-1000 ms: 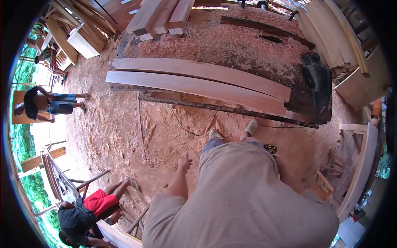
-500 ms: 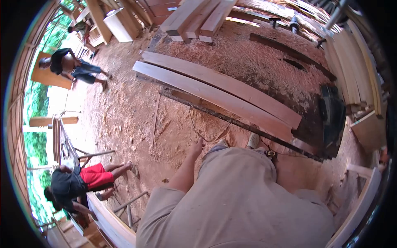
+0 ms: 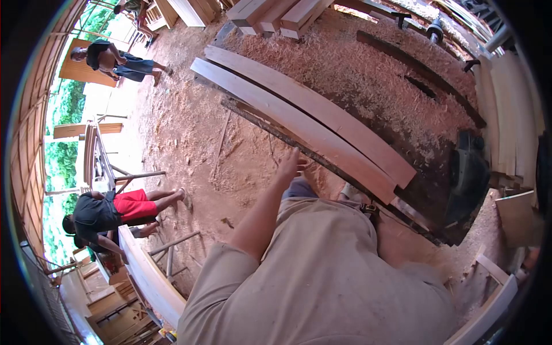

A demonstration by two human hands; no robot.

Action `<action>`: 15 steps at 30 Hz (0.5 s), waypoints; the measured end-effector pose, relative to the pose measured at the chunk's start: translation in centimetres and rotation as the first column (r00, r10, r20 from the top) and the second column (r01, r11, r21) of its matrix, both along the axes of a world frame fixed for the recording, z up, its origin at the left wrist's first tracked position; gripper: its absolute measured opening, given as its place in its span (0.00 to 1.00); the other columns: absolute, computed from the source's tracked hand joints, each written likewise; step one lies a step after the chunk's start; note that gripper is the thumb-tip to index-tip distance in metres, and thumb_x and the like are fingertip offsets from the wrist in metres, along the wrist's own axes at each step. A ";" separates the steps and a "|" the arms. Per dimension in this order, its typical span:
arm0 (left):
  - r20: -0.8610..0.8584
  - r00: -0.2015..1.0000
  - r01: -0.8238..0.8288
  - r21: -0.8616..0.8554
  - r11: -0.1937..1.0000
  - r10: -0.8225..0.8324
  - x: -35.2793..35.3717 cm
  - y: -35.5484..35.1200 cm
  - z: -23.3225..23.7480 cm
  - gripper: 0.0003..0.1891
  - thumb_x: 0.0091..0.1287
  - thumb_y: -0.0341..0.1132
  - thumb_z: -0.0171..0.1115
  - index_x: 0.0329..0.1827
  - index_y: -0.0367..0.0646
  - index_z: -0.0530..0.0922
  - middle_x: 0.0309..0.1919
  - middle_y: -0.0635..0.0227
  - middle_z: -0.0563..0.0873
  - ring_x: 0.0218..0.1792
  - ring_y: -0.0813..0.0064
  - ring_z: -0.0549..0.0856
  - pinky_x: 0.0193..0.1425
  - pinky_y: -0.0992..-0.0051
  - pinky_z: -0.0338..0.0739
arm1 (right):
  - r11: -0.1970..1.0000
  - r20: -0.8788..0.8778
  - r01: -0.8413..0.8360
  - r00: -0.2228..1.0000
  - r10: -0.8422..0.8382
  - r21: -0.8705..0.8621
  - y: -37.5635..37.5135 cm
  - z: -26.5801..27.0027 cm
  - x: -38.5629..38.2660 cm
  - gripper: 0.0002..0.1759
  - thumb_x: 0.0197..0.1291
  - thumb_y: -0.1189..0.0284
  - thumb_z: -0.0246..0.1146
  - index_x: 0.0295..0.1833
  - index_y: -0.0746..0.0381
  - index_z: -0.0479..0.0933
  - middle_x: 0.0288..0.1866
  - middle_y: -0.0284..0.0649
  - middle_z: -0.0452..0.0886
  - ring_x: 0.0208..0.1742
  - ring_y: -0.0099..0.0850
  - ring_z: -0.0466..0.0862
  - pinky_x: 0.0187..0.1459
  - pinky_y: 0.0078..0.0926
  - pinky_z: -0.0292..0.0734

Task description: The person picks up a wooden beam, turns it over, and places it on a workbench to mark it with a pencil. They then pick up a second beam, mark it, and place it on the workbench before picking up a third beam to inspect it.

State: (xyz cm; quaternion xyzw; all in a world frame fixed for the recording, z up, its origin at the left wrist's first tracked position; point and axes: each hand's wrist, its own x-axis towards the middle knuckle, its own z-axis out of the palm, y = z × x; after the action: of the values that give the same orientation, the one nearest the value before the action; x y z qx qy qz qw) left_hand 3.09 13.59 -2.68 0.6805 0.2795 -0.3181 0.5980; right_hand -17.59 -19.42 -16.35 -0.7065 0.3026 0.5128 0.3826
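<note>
From my head camera, I saw my left hand (image 3: 291, 165) near the close edge of the dark bench (image 3: 428, 198), fingers loosely bent, partly open, with nothing that I could see in their grasp. Whether they touched the edge I could not tell. Two long pale planks lay side by side along the bench: the nearer plank (image 3: 299, 127) by its close edge, the farther plank (image 3: 313, 103) just beyond, a dark gap between.

The nearer plank seemed to me the likelier one to go wrong: lying so close to the edge, it could have slid or tipped off if I had knocked it with my arm. Loose shavings (image 3: 345, 66) covered much of the bench and might have let wood skid. A dark machine (image 3: 468, 178) stood beyond the planks' right-hand ends; a plank pushed that way could have struck it.

My right hand I could not make out, so I cannot say what it held. My shirt (image 3: 328, 264) hid much of my lower body, and my feet barely showed. The timbers (image 3: 276, 20) at the top were cut off, and the machine was too dark to read.
</note>
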 end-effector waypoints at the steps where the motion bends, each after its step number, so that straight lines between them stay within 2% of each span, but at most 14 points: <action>1: 0.018 1.000 0.025 -0.069 0.997 -0.023 0.5 -2.1 0.5 0.35 0.74 0.66 0.45 0.57 0.39 0.77 0.49 0.60 0.86 0.42 0.69 0.85 0.43 0.67 0.77 | 1.000 -0.007 -0.004 1.000 0.004 -0.002 -0.2 0.4 -0.1 0.16 0.65 0.70 0.56 0.51 0.63 0.84 0.39 0.38 0.84 0.37 0.29 0.82 0.39 0.30 0.78; 3: 0.013 0.999 0.031 -0.112 0.993 -0.030 1.4 -4.8 1.2 0.36 0.73 0.66 0.44 0.56 0.38 0.78 0.47 0.60 0.87 0.42 0.67 0.85 0.43 0.66 0.78 | 1.000 -0.022 -0.004 1.000 0.004 -0.001 -0.9 1.7 -0.3 0.16 0.65 0.71 0.56 0.51 0.63 0.84 0.39 0.37 0.84 0.36 0.28 0.81 0.38 0.30 0.78; 5: 0.024 0.986 0.166 -0.072 0.984 -0.165 1.8 -6.5 -0.7 0.36 0.73 0.66 0.44 0.55 0.38 0.79 0.46 0.60 0.88 0.43 0.68 0.86 0.42 0.67 0.78 | 1.000 -0.049 0.008 0.999 -0.008 0.001 -2.1 3.3 -1.5 0.16 0.65 0.71 0.55 0.51 0.63 0.84 0.39 0.37 0.84 0.36 0.28 0.81 0.38 0.30 0.77; 6: 0.021 0.979 0.204 0.004 0.979 -0.204 1.8 -6.9 -1.0 0.38 0.73 0.66 0.42 0.51 0.36 0.81 0.43 0.55 0.88 0.43 0.63 0.87 0.45 0.64 0.78 | 1.000 -0.073 0.009 0.997 -0.009 0.002 -3.1 5.5 -1.4 0.16 0.65 0.71 0.55 0.52 0.63 0.84 0.39 0.37 0.84 0.36 0.28 0.81 0.37 0.30 0.77; 8: 0.100 0.865 0.453 0.265 0.851 -0.492 2.3 -5.9 -2.9 0.39 0.74 0.65 0.39 0.48 0.33 0.82 0.43 0.47 0.87 0.43 0.53 0.87 0.53 0.57 0.78 | 0.999 -0.118 0.029 0.993 -0.027 0.013 -5.2 11.3 0.0 0.16 0.64 0.71 0.55 0.52 0.63 0.84 0.38 0.37 0.83 0.35 0.28 0.81 0.37 0.30 0.77; 9: 0.251 0.805 0.421 0.397 0.816 -0.537 2.1 -5.3 -6.0 0.40 0.76 0.64 0.35 0.42 0.32 0.84 0.40 0.42 0.87 0.43 0.45 0.86 0.60 0.53 0.74 | 0.996 -0.114 0.091 0.989 -0.088 0.020 -5.9 15.2 0.9 0.16 0.64 0.71 0.55 0.52 0.63 0.84 0.38 0.37 0.83 0.35 0.28 0.81 0.36 0.30 0.77; 10: 0.198 0.760 0.483 0.466 0.742 -0.619 2.4 -5.1 -4.3 0.40 0.78 0.61 0.33 0.40 0.32 0.84 0.38 0.41 0.87 0.43 0.44 0.86 0.59 0.49 0.73 | 0.966 0.102 0.243 0.962 -0.252 0.092 -5.9 21.9 2.2 0.11 0.69 0.71 0.57 0.39 0.61 0.84 0.34 0.34 0.82 0.35 0.21 0.78 0.36 0.26 0.75; 11: 0.273 0.690 0.533 0.435 0.726 -0.670 2.5 -4.5 -5.9 0.39 0.78 0.61 0.32 0.43 0.32 0.83 0.34 0.40 0.85 0.42 0.46 0.86 0.54 0.54 0.77 | 0.915 0.347 0.303 0.856 -0.384 0.265 -9.3 17.3 -2.0 0.10 0.69 0.71 0.58 0.43 0.62 0.83 0.30 0.29 0.77 0.29 0.19 0.73 0.29 0.21 0.69; 12: 0.136 0.794 0.558 0.222 0.800 -0.592 3.0 -4.9 -3.8 0.38 0.78 0.62 0.34 0.49 0.32 0.81 0.35 0.47 0.86 0.40 0.54 0.87 0.48 0.61 0.80 | 0.908 0.254 0.371 0.875 -0.412 0.196 -10.7 21.2 -0.7 0.17 0.68 0.72 0.57 0.59 0.65 0.78 0.28 0.28 0.73 0.24 0.17 0.69 0.24 0.19 0.65; 13: 0.131 0.876 0.460 0.066 0.885 -0.465 2.5 -5.7 -1.5 0.40 0.77 0.65 0.35 0.51 0.32 0.81 0.38 0.54 0.87 0.39 0.63 0.86 0.46 0.67 0.80 | 0.760 0.211 0.532 0.749 -0.628 0.373 -10.9 24.8 -0.2 0.18 0.69 0.71 0.57 0.62 0.65 0.76 0.27 0.28 0.72 0.24 0.17 0.68 0.25 0.18 0.64; 14: 0.120 0.888 0.442 0.051 0.896 -0.445 2.2 -6.0 -0.3 0.41 0.75 0.67 0.38 0.51 0.30 0.81 0.42 0.57 0.87 0.40 0.67 0.86 0.47 0.67 0.81 | 0.561 0.147 0.625 0.587 -0.796 0.543 -10.5 27.6 0.2 0.20 0.70 0.70 0.57 0.64 0.66 0.74 0.26 0.28 0.70 0.24 0.17 0.67 0.25 0.18 0.63; 15: 0.120 0.891 0.437 0.027 0.899 -0.437 2.2 -5.9 -0.1 0.41 0.75 0.66 0.39 0.51 0.29 0.81 0.42 0.54 0.87 0.41 0.66 0.86 0.49 0.68 0.81 | 0.555 0.167 0.646 0.561 -0.811 0.525 -9.7 29.9 0.8 0.20 0.70 0.70 0.57 0.64 0.66 0.74 0.26 0.28 0.70 0.24 0.17 0.67 0.25 0.18 0.63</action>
State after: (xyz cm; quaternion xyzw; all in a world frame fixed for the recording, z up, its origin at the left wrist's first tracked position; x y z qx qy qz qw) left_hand 5.28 7.66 -2.75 0.7441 0.0820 -0.4019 0.5273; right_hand -16.77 -29.10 13.53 -0.5015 0.3769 0.1997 0.7527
